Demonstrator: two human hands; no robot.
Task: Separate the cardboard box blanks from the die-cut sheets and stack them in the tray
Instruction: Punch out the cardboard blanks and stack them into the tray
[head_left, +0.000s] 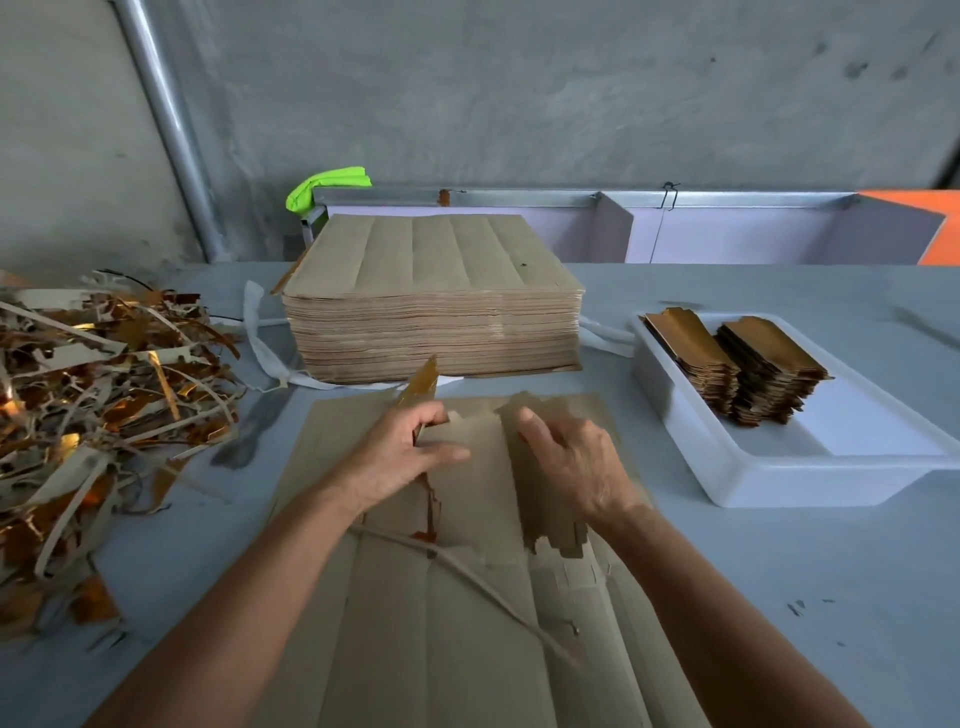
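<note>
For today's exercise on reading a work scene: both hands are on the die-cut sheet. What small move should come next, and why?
Probably lift the right hand with the loosened blank clear of the die-cut sheet, while the left hand holds its strip. The blank's notched edge already shows separated, and the tray with stacked blanks sits right.
</note>
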